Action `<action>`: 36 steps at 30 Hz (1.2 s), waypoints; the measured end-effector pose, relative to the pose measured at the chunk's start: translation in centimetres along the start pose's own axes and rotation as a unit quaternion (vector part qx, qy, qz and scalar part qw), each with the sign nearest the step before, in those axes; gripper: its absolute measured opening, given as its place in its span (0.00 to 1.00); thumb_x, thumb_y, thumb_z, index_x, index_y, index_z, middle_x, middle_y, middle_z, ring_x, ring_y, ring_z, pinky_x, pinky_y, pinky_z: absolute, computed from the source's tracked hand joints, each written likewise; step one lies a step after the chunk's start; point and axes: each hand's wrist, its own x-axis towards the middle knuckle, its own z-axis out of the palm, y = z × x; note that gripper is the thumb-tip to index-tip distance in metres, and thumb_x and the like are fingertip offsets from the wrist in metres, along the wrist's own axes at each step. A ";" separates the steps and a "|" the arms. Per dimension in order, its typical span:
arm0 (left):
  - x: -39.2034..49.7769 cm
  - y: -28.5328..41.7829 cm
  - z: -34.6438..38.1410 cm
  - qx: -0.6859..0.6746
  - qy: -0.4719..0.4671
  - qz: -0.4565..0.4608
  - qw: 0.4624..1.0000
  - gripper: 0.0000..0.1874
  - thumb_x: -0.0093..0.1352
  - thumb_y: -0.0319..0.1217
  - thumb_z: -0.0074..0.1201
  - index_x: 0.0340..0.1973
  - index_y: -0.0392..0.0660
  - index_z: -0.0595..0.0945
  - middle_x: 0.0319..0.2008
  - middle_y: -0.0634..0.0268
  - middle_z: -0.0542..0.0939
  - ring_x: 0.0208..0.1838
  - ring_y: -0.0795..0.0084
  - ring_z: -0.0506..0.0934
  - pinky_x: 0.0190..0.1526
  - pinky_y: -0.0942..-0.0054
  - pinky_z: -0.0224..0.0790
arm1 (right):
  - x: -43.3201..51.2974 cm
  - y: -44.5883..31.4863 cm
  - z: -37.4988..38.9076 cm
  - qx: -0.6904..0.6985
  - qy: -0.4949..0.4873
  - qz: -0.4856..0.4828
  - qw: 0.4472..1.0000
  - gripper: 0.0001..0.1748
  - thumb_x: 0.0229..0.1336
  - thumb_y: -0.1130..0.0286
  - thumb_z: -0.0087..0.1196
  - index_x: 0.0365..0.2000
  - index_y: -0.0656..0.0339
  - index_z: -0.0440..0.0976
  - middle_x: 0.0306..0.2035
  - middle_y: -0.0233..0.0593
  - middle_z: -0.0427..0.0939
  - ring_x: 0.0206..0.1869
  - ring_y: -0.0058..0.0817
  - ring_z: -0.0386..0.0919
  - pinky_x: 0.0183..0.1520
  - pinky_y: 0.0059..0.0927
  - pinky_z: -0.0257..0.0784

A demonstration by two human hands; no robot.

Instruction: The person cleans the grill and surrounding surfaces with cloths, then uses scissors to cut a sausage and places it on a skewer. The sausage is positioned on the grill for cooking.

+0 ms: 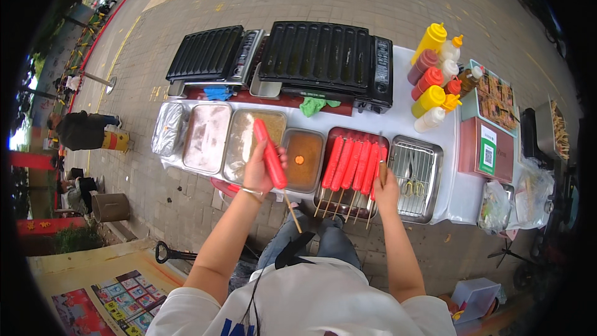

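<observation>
My left hand (262, 166) is closed around a skewered red sausage (270, 155), its wooden stick pointing down towards my lap. In my right hand (386, 188) is a wooden-handled tool (382, 168) with a thin metal upper part; its exact kind cannot be told. That hand is at the right edge of a steel tray (329, 199) where several skewered red sausages (347, 163) lie side by side. To the right, scissors (413, 186) rest on the wire rack of another steel tray (436, 149). A metal tray of orange-brown contents (304, 149) lies between my hands.
Two black ridged grills (317, 56) (205, 53) stand at the back, with a green cloth (315, 106) and a blue cloth (218, 93) before them. Squeeze bottles (429, 98) and a box (480, 149) stand right. Lidded trays (206, 137) lie left. People (81, 130) are farther off.
</observation>
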 end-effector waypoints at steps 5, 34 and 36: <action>-0.2 1.9 3.4 -0.123 -0.087 -0.038 0.988 0.19 0.64 0.45 0.43 0.37 0.40 0.70 0.27 0.63 0.71 0.29 0.74 0.70 0.35 0.75 0.66 | -1.2 -5.0 2.2 -0.139 -0.111 0.034 0.984 0.19 0.44 0.71 0.49 0.39 0.68 0.65 0.32 0.52 0.70 0.34 0.49 0.70 0.38 0.39 0.66; -8.7 15.7 8.0 0.006 -0.281 0.099 0.954 0.08 0.64 0.29 0.43 0.37 0.46 0.64 0.30 0.63 0.68 0.34 0.69 0.70 0.42 0.64 0.66 | -5.4 -38.1 -5.0 0.033 0.077 -0.337 0.938 0.08 0.46 0.75 0.52 0.30 0.66 0.72 0.27 0.43 0.75 0.28 0.34 0.75 0.30 0.26 0.69; -8.0 14.1 8.0 0.041 -0.259 0.078 0.962 0.09 0.64 0.29 0.44 0.37 0.45 0.62 0.30 0.63 0.67 0.35 0.68 0.70 0.42 0.62 0.67 | -6.0 -36.4 -4.5 -0.008 0.087 -0.348 0.934 0.08 0.45 0.75 0.52 0.30 0.66 0.71 0.27 0.45 0.74 0.29 0.38 0.73 0.31 0.30 0.69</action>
